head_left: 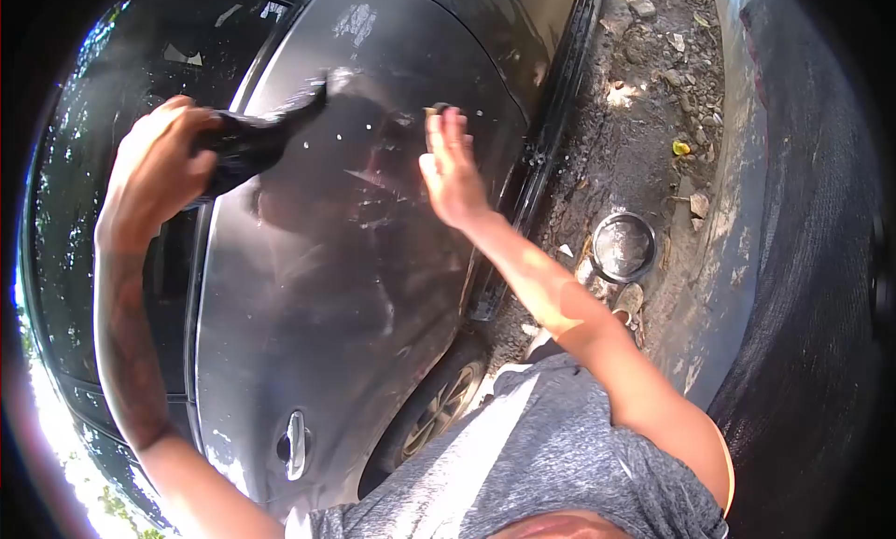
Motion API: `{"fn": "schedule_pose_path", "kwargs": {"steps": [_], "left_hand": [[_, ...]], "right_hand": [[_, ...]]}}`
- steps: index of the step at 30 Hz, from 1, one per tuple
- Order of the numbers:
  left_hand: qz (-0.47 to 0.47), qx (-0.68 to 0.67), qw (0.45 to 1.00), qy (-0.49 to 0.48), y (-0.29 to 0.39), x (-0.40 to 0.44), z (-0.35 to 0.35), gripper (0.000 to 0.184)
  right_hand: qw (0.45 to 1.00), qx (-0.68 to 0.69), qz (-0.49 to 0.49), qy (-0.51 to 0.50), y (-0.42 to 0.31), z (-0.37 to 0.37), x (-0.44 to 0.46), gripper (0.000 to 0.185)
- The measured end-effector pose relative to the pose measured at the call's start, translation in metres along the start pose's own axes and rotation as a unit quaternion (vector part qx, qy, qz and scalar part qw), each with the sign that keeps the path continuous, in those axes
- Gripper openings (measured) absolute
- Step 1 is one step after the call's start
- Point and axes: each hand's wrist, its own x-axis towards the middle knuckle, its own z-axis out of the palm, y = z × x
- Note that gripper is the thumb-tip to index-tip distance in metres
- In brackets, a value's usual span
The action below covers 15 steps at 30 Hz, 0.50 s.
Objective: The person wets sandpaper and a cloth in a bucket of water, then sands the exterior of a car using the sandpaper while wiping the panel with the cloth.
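Note:
My left hand (154, 161) is closed around a bunched, wet black cloth (247, 152), whose loose end trails over the upper part of a dark grey car door (308, 287). It is beside the lower edge of the car's side window (93, 212). My right hand (453, 170) is over the door panel, fingers stretched out and close together. A small dark and yellowish thing shows at those fingertips; I cannot make out what it is or whether it is held. Water drops and wet streaks mark the panel between my hands.
A chrome door handle (296, 444) and a wheel (439, 408) are near my body. On the wet, stony ground (607, 156) stands a round dark-rimmed container (624, 247) by my foot (629, 301). A wall (723, 259) and dark netting (807, 259) run along the right.

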Motion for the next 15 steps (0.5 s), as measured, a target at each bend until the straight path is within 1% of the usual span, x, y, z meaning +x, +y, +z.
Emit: {"fn": "schedule_pose_path", "kwargs": {"steps": [1, 2, 3, 4, 5, 6, 7, 8, 9, 10, 11, 12, 13, 14, 15], "left_hand": [[-0.027, 0.025, 0.999, 0.024, -0.015, -0.008, 0.004, 0.054], [0.005, 0.078, 0.991, 0.109, -0.026, -0.017, 0.021, 0.062], [0.009, 0.082, 0.991, 0.104, -0.026, -0.019, 0.033, 0.062], [0.067, 0.086, 0.984, 0.142, -0.026, -0.021, 0.045, 0.069], [0.123, 0.09, 0.972, 0.181, -0.027, -0.023, 0.058, 0.076], [0.129, -0.035, 0.982, 0.132, -0.029, -0.025, 0.075, 0.081], [0.178, -0.088, 0.97, 0.142, -0.032, -0.024, 0.094, 0.071], [0.214, -0.045, 0.966, 0.138, -0.031, -0.026, 0.098, 0.063], [0.249, -0.004, 0.959, 0.132, -0.028, -0.028, 0.102, 0.055], [0.268, -0.007, 0.952, 0.146, -0.031, -0.025, 0.108, 0.045], [0.261, -0.038, 0.953, 0.15, -0.033, -0.022, 0.11, 0.036], [0.234, -0.039, 0.96, 0.145, -0.027, -0.024, 0.105, 0.031], [0.208, -0.041, 0.967, 0.141, -0.014, -0.023, 0.101, 0.028], [0.213, -0.032, 0.96, 0.176, -0.006, -0.02, 0.102, 0.039], [0.213, -0.031, 0.962, 0.17, -0.006, -0.02, 0.105, 0.039]], "right_hand": [[0.999, -0.047, -0.021, 0.01, -0.006, 0.026, 0.002, 0.063], [1.0, 0.001, 0.005, -0.003, -0.026, 0.033, -0.001, 0.062], [0.998, 0.052, 0.035, -0.017, -0.051, 0.036, -0.016, 0.062], [0.997, 0.075, -0.021, 0.001, -0.058, 0.05, -0.045, 0.062], [0.986, -0.082, -0.128, -0.062, -0.063, 0.061, -0.077, 0.061], [0.994, -0.018, -0.065, -0.089, -0.069, 0.058, -0.09, 0.061], [0.992, 0.045, -0.001, -0.115, -0.07, 0.055, -0.095, 0.062], [0.997, -0.018, 0.011, -0.075, -0.063, 0.055, -0.074, 0.062], [0.998, 0.007, 0.063, -0.024, -0.048, 0.057, -0.046, 0.06], [0.986, -0.13, 0.096, -0.032, -0.023, 0.065, -0.009, 0.059], [0.977, -0.19, 0.094, 0.008, -0.006, 0.051, 0.023, 0.057], [0.99, -0.066, 0.066, 0.108, 0.018, 0.043, 0.049, 0.056], [0.99, -0.004, 0.048, 0.135, 0.043, 0.046, 0.071, 0.056], [0.989, 0.067, 0.055, 0.117, 0.042, 0.046, 0.069, 0.06], [0.984, 0.138, 0.061, 0.1, 0.039, 0.047, 0.066, 0.064]]}}
